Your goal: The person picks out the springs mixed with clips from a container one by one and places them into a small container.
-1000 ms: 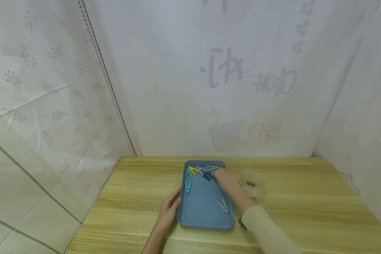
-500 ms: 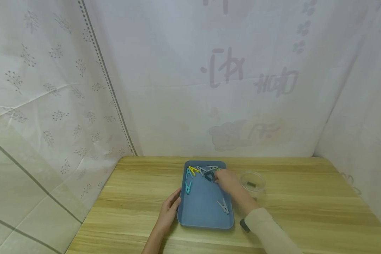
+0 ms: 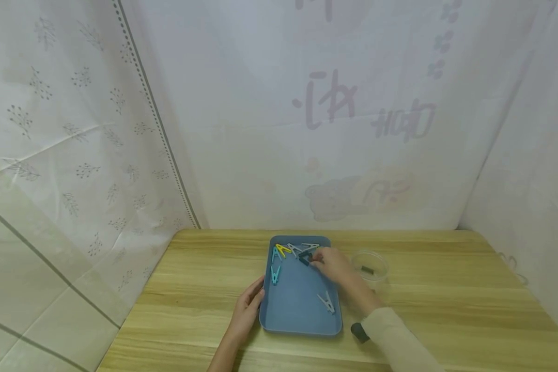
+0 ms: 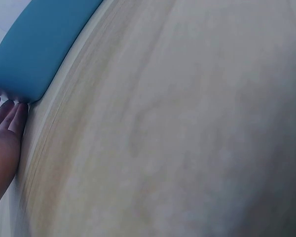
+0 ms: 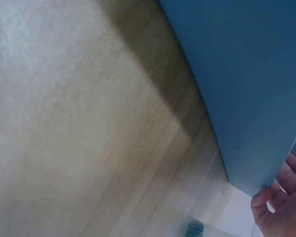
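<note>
My left hand (image 3: 247,309) rests against the left side of a blue tray (image 3: 297,305). In the left wrist view its fingertips touch the tray's outer wall (image 4: 39,44). Over the tray's far right part, my right hand (image 3: 332,264) pinches a dark clothespin (image 3: 304,260) between thumb and fingers. Close to it lie grey clothespins (image 3: 294,250), a yellow clothespin (image 3: 282,249) and teal clothespins (image 3: 275,275) along the left. Another grey clothespin (image 3: 327,303) lies near the front right corner. The right wrist view shows the tray's outside, which hides what the fingers hold.
A round clear dish (image 3: 380,274) with a small dark green piece (image 3: 367,269) in it stands right of the tray, beside my right forearm. The wooden table (image 3: 204,289) ends at patterned curtains (image 3: 251,155) at the back and sides.
My right hand has turned slightly at the dark clothespins, its thumb and fingertips now more in sight, and the forearm has shifted a little right. The left hand and tray stay put.
</note>
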### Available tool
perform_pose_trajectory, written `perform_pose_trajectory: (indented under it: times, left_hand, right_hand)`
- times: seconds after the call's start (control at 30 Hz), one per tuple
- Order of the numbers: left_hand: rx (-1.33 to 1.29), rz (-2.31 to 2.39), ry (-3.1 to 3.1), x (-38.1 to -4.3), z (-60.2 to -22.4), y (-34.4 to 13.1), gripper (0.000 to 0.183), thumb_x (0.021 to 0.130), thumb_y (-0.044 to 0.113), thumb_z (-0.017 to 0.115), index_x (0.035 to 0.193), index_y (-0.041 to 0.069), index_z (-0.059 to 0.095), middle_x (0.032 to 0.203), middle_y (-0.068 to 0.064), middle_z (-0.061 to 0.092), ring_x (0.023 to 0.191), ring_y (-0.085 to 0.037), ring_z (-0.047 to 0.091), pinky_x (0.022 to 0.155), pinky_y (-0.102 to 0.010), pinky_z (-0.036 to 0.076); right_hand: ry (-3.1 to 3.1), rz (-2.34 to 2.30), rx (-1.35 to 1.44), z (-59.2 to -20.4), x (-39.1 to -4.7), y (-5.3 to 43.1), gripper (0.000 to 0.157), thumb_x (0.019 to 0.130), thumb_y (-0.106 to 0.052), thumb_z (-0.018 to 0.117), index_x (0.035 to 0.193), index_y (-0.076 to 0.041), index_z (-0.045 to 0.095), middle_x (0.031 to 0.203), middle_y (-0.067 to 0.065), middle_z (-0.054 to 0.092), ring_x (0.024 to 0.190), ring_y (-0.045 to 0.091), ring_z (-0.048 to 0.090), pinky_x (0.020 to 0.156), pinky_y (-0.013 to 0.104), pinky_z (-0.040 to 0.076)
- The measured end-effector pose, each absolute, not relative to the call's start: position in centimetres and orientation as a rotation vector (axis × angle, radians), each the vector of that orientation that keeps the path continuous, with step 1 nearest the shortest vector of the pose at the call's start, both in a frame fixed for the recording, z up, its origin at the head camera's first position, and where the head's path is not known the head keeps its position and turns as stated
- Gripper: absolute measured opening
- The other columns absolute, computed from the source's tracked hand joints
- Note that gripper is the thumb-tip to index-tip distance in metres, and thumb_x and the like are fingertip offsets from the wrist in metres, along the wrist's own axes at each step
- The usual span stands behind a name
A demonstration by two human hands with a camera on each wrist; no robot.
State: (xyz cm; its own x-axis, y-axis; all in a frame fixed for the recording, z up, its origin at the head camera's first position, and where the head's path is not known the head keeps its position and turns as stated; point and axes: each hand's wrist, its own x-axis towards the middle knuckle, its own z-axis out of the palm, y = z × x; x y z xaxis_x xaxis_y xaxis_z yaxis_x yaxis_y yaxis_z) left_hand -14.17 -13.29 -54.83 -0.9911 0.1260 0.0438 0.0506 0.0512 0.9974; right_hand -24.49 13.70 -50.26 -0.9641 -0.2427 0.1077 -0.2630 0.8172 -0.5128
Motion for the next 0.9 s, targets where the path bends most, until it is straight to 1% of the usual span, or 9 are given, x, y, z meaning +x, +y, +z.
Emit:
perform_pose_trajectory:
  times: [0.17, 0.4, 0.5, 0.6, 0.77, 0.83, 0.9]
  left_hand:
    - [0.188, 2.118, 2.236, -14.2, -54.9, -13.3, 0.049, 0.112, 0.012, 0.049, 0.157, -0.006, 0.043, 0.163, -0.028, 0.042, 0.153, -0.044, 0.036, 0.124, -0.051, 0.036]
    - [0.179, 2.114, 2.244, -14.3, -55.1, -13.4, 0.049, 0.112, 0.012, 0.05, 0.157, -0.006, 0.043, 0.162, -0.027, 0.042, 0.153, -0.043, 0.036, 0.124, -0.048, 0.036]
    - [0.18, 2.116, 2.242, -14.3, -55.0, -13.4, 0.049, 0.112, 0.012, 0.05, 0.157, -0.007, 0.043, 0.162, -0.027, 0.042, 0.154, -0.043, 0.036, 0.124, -0.048, 0.036]
    - [0.181, 2.116, 2.241, -14.3, -55.0, -13.4, 0.049, 0.112, 0.012, 0.05, 0.157, -0.007, 0.043, 0.162, -0.027, 0.042, 0.153, -0.044, 0.036, 0.124, -0.048, 0.036]
    - [0.175, 2.116, 2.237, -14.2, -55.0, -13.3, 0.049, 0.112, 0.011, 0.049, 0.157, -0.007, 0.042, 0.162, -0.028, 0.042, 0.153, -0.044, 0.037, 0.124, -0.047, 0.037]
    - [0.171, 2.119, 2.232, -14.2, -55.0, -13.3, 0.049, 0.112, 0.011, 0.049, 0.157, -0.007, 0.042, 0.162, -0.028, 0.042, 0.153, -0.044, 0.037, 0.124, -0.047, 0.037]
    - [0.169, 2.119, 2.229, -14.2, -55.0, -13.3, 0.049, 0.112, 0.011, 0.049, 0.157, -0.007, 0.042, 0.162, -0.028, 0.042, 0.153, -0.044, 0.037, 0.123, -0.047, 0.038]
  right_hand:
    - [-2.904, 0.899, 0.394, -50.3, -24.3, 13.7, 0.009, 0.096, -0.013, 0.077, 0.1, -0.005, 0.077, 0.098, 0.009, 0.078, 0.097, 0.033, 0.073, 0.088, 0.05, 0.061]
    - [-2.841, 0.933, 0.352, -50.2, -23.8, 13.5, 0.008, 0.095, -0.014, 0.078, 0.099, -0.007, 0.077, 0.098, 0.007, 0.078, 0.096, 0.032, 0.073, 0.084, 0.05, 0.06]
    - [-2.794, 0.964, 0.343, -50.2, -23.7, 13.4, 0.008, 0.095, -0.014, 0.078, 0.098, -0.007, 0.077, 0.098, 0.008, 0.078, 0.093, 0.03, 0.072, 0.08, 0.049, 0.06]
    - [-2.738, 1.004, 0.335, -50.3, -23.6, 13.3, 0.008, 0.095, -0.012, 0.077, 0.099, -0.005, 0.076, 0.098, 0.009, 0.078, 0.091, 0.029, 0.071, 0.08, 0.048, 0.06]
    - [-2.668, 1.127, 0.326, -50.5, -23.4, 13.4, 0.008, 0.096, -0.009, 0.076, 0.101, -0.003, 0.075, 0.1, 0.012, 0.078, 0.095, 0.034, 0.072, 0.084, 0.051, 0.062]
    - [-2.662, 1.17, 0.315, -50.5, -23.4, 13.3, 0.009, 0.096, -0.009, 0.076, 0.102, -0.003, 0.075, 0.101, 0.013, 0.078, 0.097, 0.034, 0.072, 0.084, 0.051, 0.062]
    - [-2.662, 1.199, 0.3, -50.4, -23.4, 13.3, 0.01, 0.097, -0.01, 0.076, 0.103, -0.003, 0.075, 0.102, 0.012, 0.078, 0.097, 0.034, 0.073, 0.082, 0.049, 0.062]
